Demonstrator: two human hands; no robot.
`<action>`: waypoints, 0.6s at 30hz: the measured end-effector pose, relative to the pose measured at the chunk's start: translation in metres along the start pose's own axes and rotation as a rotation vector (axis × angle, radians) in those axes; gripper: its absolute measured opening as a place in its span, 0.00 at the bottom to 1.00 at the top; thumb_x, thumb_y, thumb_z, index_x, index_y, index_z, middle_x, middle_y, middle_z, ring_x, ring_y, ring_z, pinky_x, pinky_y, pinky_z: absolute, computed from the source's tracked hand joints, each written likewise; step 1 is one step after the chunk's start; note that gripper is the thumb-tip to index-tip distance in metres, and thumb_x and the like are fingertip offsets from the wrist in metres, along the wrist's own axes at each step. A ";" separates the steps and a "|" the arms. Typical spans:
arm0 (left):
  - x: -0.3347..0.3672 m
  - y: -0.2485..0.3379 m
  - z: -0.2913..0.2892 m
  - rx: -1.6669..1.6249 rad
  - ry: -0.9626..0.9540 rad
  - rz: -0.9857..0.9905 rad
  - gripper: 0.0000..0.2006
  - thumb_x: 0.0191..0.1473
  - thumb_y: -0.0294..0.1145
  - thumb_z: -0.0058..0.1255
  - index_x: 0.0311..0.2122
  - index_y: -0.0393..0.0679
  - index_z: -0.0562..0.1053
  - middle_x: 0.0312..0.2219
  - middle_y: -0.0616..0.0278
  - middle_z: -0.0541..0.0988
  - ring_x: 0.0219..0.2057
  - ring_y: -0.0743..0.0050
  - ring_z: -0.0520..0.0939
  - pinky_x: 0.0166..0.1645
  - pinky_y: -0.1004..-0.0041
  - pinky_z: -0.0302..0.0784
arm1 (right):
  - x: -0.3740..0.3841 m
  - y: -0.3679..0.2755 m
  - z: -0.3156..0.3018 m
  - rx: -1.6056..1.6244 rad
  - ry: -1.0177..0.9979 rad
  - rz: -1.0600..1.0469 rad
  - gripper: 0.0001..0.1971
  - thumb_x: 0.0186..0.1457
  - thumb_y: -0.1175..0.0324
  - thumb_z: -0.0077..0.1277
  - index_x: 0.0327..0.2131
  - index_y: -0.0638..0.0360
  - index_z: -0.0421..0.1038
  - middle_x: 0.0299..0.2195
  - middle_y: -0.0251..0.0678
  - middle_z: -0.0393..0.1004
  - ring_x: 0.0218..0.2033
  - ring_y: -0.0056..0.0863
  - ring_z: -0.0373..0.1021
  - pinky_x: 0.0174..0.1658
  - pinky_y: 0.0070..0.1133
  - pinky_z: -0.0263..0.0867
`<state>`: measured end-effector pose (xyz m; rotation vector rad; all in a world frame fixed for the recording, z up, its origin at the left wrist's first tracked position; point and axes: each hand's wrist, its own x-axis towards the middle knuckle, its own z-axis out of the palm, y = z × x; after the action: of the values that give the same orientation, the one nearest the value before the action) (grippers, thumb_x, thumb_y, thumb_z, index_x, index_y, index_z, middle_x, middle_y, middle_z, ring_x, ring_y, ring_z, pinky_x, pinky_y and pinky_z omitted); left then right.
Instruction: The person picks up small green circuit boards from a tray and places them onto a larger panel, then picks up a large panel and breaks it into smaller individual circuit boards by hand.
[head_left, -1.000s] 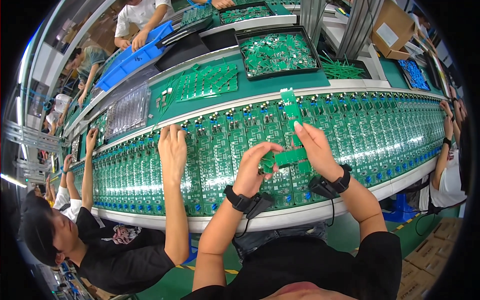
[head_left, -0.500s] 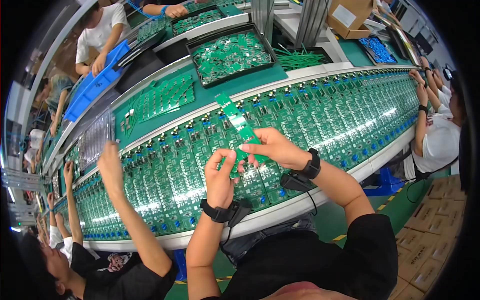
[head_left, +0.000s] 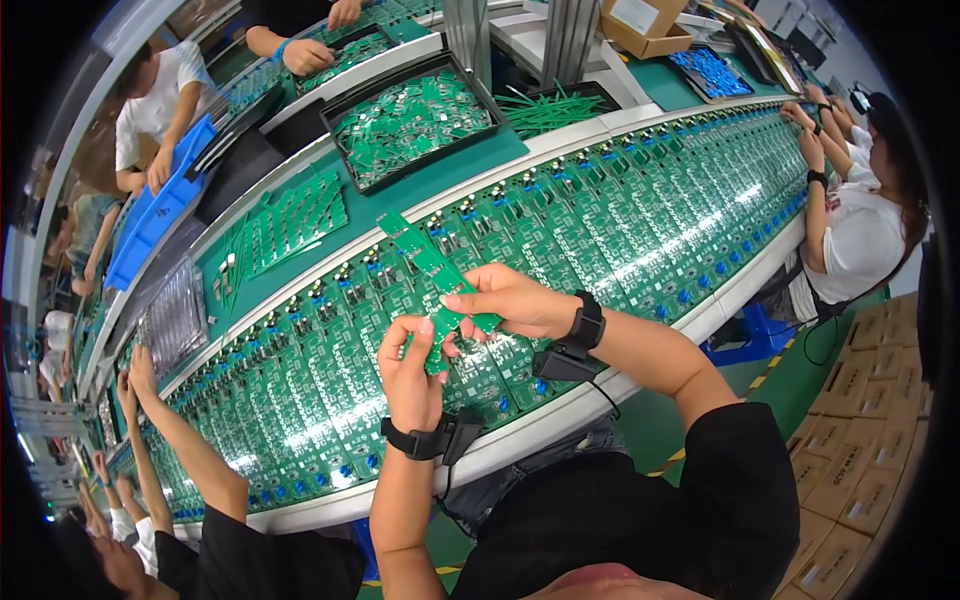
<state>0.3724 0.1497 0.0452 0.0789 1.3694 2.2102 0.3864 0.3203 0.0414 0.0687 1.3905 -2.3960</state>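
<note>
My right hand [head_left: 525, 304] pinches a long, narrow green circuit board strip [head_left: 425, 252] near its lower end. The strip slants up and left, over the rows of boards on the line. Close beside it, my left hand [head_left: 404, 380] grips a short green circuit board piece [head_left: 437, 346] between thumb and fingers. This piece lies at an angle to the strip; whether the two are joined, I cannot tell. Beneath both hands runs a long row of populated green circuit boards [head_left: 345, 372] with blue parts along the near edge.
Beyond the line stand a black tray [head_left: 367, 187] of small green boards, a pile of thin green strips [head_left: 550, 112], green board panels [head_left: 293, 222] and a blue bin [head_left: 160, 225]. A co-worker's arm [head_left: 190, 440] reaches in at left. Cartons [head_left: 850, 440] are stacked at right.
The view has shifted, so the scene sits further left. More of the short piece in my left hand shows. The co-worker's raised hand at left has moved away from me, down toward the line.
</note>
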 end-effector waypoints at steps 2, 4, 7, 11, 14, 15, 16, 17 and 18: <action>-0.002 0.003 0.005 0.114 0.103 0.026 0.06 0.51 0.33 0.48 0.26 0.43 0.67 0.21 0.67 0.72 0.19 0.84 0.73 0.15 0.87 0.57 | -0.001 -0.003 0.002 -0.025 0.018 -0.028 0.10 0.52 0.63 0.49 0.27 0.62 0.67 0.19 0.33 0.70 0.19 0.16 0.67 0.19 0.13 0.60; -0.003 0.005 0.009 0.170 0.142 0.037 0.06 0.50 0.32 0.48 0.26 0.43 0.67 0.21 0.67 0.72 0.19 0.85 0.72 0.14 0.87 0.57 | -0.007 -0.009 0.004 -0.339 0.044 -0.134 0.11 0.51 0.63 0.49 0.25 0.62 0.67 0.18 0.33 0.71 0.17 0.16 0.67 0.18 0.13 0.59; -0.003 0.004 0.010 0.404 0.214 0.114 0.05 0.50 0.30 0.49 0.25 0.42 0.68 0.19 0.68 0.71 0.17 0.86 0.71 0.13 0.86 0.57 | -0.010 -0.008 0.006 -0.601 0.107 -0.243 0.10 0.51 0.64 0.48 0.25 0.62 0.67 0.17 0.32 0.71 0.17 0.16 0.68 0.18 0.13 0.60; -0.004 -0.002 0.007 0.532 0.207 0.171 0.05 0.50 0.31 0.49 0.26 0.44 0.69 0.21 0.67 0.72 0.17 0.86 0.70 0.15 0.88 0.56 | -0.015 -0.004 0.011 -0.850 0.194 -0.355 0.09 0.51 0.66 0.48 0.25 0.62 0.67 0.17 0.30 0.71 0.17 0.14 0.68 0.18 0.13 0.60; -0.006 0.002 0.011 0.455 0.217 0.164 0.05 0.49 0.29 0.48 0.26 0.42 0.69 0.19 0.68 0.71 0.16 0.86 0.70 0.14 0.87 0.57 | -0.016 -0.005 0.012 -0.937 0.226 -0.353 0.10 0.50 0.66 0.49 0.24 0.63 0.67 0.16 0.30 0.71 0.17 0.14 0.67 0.18 0.13 0.60; -0.006 0.003 0.012 0.417 0.227 0.161 0.05 0.49 0.29 0.48 0.26 0.41 0.69 0.18 0.68 0.71 0.16 0.86 0.70 0.14 0.87 0.58 | -0.015 -0.007 0.012 -0.808 0.198 -0.331 0.10 0.50 0.65 0.49 0.24 0.63 0.67 0.17 0.30 0.71 0.17 0.13 0.67 0.18 0.13 0.60; -0.005 0.003 0.013 0.415 0.222 0.159 0.05 0.49 0.29 0.48 0.26 0.41 0.69 0.18 0.68 0.71 0.16 0.86 0.70 0.14 0.87 0.58 | -0.015 -0.009 0.013 -0.680 0.169 -0.308 0.10 0.50 0.65 0.49 0.24 0.62 0.67 0.17 0.30 0.71 0.17 0.13 0.67 0.18 0.13 0.60; -0.005 0.003 0.013 0.392 0.224 0.150 0.05 0.49 0.29 0.48 0.26 0.41 0.69 0.19 0.68 0.71 0.16 0.86 0.70 0.14 0.87 0.58 | -0.015 -0.010 0.012 -0.552 0.139 -0.286 0.10 0.50 0.64 0.49 0.24 0.62 0.67 0.17 0.30 0.71 0.17 0.13 0.67 0.18 0.13 0.60; -0.005 0.003 0.014 0.370 0.227 0.141 0.04 0.49 0.28 0.48 0.26 0.40 0.69 0.19 0.68 0.71 0.16 0.86 0.70 0.14 0.87 0.58 | -0.016 -0.012 0.012 -0.554 0.142 -0.286 0.10 0.50 0.64 0.49 0.24 0.62 0.67 0.17 0.30 0.71 0.17 0.13 0.67 0.18 0.13 0.60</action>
<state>0.3795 0.1575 0.0557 0.0592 1.9420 2.0986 0.3988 0.3197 0.0609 -0.1136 2.2102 -2.1509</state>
